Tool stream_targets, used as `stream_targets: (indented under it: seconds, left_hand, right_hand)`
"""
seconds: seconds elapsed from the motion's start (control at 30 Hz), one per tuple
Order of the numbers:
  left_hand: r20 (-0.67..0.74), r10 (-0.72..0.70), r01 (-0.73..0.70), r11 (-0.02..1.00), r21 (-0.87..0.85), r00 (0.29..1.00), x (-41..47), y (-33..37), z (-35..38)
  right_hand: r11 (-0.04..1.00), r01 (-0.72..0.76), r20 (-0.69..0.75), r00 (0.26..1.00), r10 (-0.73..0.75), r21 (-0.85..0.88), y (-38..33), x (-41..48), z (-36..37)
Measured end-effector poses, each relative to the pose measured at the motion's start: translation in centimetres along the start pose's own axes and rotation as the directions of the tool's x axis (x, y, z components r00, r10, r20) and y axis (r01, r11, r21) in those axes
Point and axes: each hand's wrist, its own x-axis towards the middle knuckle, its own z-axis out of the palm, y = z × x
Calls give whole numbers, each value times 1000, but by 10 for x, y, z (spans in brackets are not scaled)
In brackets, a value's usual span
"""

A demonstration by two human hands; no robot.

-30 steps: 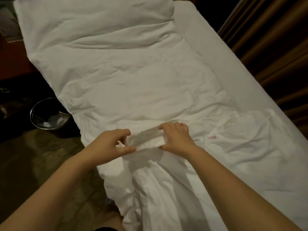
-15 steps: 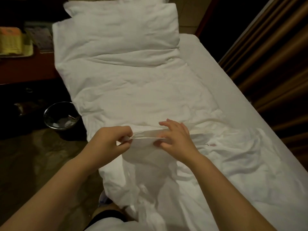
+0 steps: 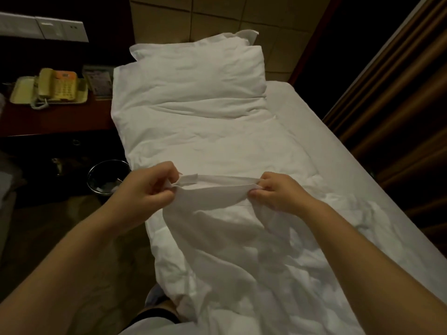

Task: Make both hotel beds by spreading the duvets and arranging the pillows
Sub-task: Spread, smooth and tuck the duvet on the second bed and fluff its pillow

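- Dim hotel room, seen from the foot of a single bed dressed in white, with a padded tan headboard behind it and heavy brown curtains down the right side.
- A white duvet lies lengthwise on the bed, gathered narrow and set toward the left edge, leaving a strip of bare sheet along the right. Its near end is rumpled and spills over the foot toward the person.
- A person's left hand pinches one end of a folded hem of the duvet between thumb and curled fingers, with a short tab of cloth sticking out past the knuckles.
- The right hand pinches the other end of the same hem, fingers curled down onto the fabric. The hem runs as a straight band between the two hands, raised slightly above the duvet at mid-bed.
- One white pillow lies at the head of the bed, against the top fold of the duvet, with a corner of another white piece showing behind it.
- Left of the bed, a dark wooden nightstand carries a yellowish tray holding a telephone with an orange faceplate. A white switch panel sits on the wall above.
- A round metal waste bin stands on the patterned carpet just beside the bed's left edge.
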Motion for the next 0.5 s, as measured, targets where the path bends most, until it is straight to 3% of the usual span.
stream_targets:
  seconds: [0.1,0.23,0.3,0.4,0.5]
  left_hand:
    - [-40,-76,78,995,60,996,-6,-2,-3]
    - [24,-251,217,879,425,968,4,7,-5]
    - [44,-173,113,791,602,984,10,23,6]
    - [180,45,-143,801,582,983,21,50,42]
    - [372,-39,-180,824,537,927,38,57,82]
  right_hand:
    - [998,16,-77,997,-11,66,-5,-8,3]
    - [998,58,-137,989,-60,-17,-14,-18,12]
    - [995,84,-138,986,-90,-49,-20,-23,16]
    - [994,88,-190,977,-100,-71,-23,-34,23]
    - [993,100,-259,959,-113,-62,-21,-48,29]
